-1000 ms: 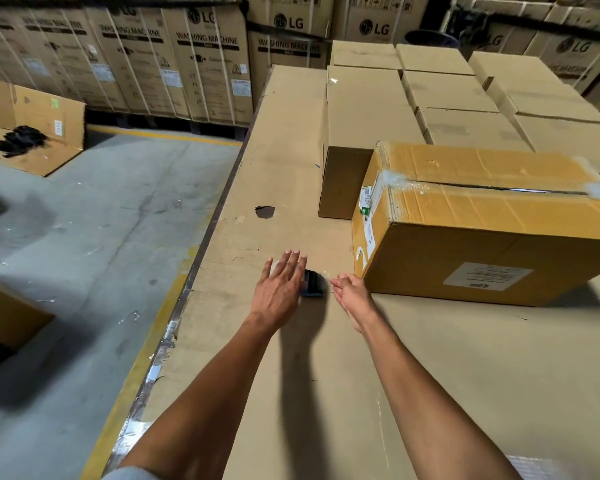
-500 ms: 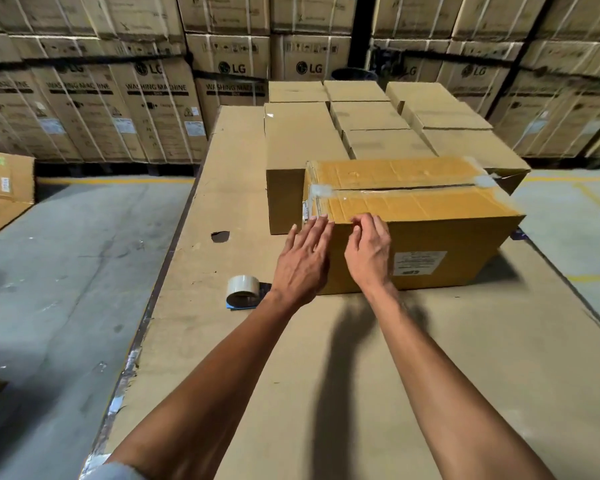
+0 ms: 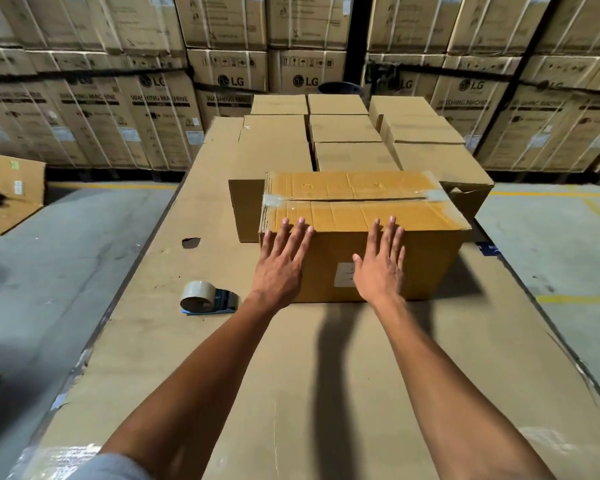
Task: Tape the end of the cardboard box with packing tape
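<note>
A brown cardboard box (image 3: 430,258) stands on the cardboard-covered table (image 3: 326,375), its top flaps closed with clear tape along the seam and over both ends. My left hand (image 3: 281,265) lies flat with fingers spread against the box's near face at its left corner, fingertips at the top edge. My right hand (image 3: 381,268) lies flat the same way further right, partly covering a white label. A packing tape dispenser (image 3: 207,301) with a roll of tape rests on the table left of my left wrist, untouched.
Several plain closed boxes (image 3: 343,133) sit in rows behind the taped box. A hole (image 3: 190,242) shows in the table cover. Stacked washing machine cartons (image 3: 153,109) form a wall at the back. Concrete floor (image 3: 49,271) lies on both sides, with an opened carton (image 3: 11,192) at left.
Both hands left the tape dispenser on the table and moved up to the box, then spread apart flat on its near face. The view has turned right, centring the box.
</note>
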### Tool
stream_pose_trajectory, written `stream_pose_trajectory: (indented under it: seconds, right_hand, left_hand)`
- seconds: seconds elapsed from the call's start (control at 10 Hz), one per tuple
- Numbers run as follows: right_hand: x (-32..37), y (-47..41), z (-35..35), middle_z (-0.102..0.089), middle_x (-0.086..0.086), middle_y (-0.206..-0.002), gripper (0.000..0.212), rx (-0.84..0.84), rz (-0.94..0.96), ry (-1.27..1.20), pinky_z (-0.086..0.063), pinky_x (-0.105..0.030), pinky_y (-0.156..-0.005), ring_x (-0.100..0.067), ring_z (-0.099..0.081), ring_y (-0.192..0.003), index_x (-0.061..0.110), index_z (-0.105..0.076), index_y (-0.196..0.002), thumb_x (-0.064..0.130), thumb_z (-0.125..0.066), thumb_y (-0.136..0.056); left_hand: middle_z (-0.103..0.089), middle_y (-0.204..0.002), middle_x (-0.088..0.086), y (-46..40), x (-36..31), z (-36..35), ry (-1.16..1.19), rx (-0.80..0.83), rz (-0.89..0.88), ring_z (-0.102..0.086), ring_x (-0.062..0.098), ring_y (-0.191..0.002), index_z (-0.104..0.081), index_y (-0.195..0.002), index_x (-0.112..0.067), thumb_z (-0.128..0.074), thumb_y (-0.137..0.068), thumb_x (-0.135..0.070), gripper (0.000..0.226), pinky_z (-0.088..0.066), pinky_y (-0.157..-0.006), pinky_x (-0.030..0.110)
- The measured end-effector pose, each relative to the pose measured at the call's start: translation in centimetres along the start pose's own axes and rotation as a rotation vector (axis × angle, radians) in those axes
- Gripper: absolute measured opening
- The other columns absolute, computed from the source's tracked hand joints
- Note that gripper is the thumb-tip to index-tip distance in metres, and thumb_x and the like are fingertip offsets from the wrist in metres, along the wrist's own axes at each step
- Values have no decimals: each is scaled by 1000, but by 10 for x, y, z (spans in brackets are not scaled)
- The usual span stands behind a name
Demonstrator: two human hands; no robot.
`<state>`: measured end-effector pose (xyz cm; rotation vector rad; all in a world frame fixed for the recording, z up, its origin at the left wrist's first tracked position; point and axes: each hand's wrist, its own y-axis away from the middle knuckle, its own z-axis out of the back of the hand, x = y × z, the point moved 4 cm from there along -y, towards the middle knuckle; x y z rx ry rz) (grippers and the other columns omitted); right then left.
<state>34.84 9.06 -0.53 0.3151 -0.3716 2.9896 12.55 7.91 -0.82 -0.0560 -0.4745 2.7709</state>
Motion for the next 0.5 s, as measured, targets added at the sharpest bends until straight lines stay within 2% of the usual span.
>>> stream_pose_trajectory:
  seconds: [0.2, 0.3, 0.4, 0.5]
  right_hand:
    - [-4, -2, 7, 38, -16, -168, 98, 96, 49, -34, 3, -53, -129, -39, 25, -158, 19, 26, -164, 46, -49, -107]
    - [-13, 0, 17, 34, -15, -169, 87, 126, 102, -66, 0, -57, -132, -36, 21, -160, 23, 22, -165, 47, -41, -110]
    - [-22, 11, 39, 29, -13, -172, 78, 33, 160, -119, -3, -58, -132, -32, 12, -163, 25, 15, -167, 49, -33, -111]
    - [-28, 12, 71, 30, -11, -172, 77, -96, 184, -109, 3, -57, -131, -31, 17, -162, 27, 15, -167, 54, -29, -110]
  left_hand:
    - [31, -178, 5, -3, -4, 4, -37, 107, 58, 30, 36, -163, 22, -171, -24, -52, -108, -26, 97, 10, -133, 60]
    - [26, -180, 6, -6, -13, 16, 51, 209, 113, 26, 34, -164, 19, -172, -23, -48, -112, -32, 90, 3, -135, 62]
    - [12, -182, 5, -7, -28, 45, 158, 169, 123, 11, 26, -169, 10, -174, -20, -42, -116, -36, 80, 2, -136, 58]
    - [3, -183, 4, -12, -48, 77, 150, 52, 83, 3, 24, -170, 5, -174, -20, -34, -117, -42, 73, 10, -132, 48]
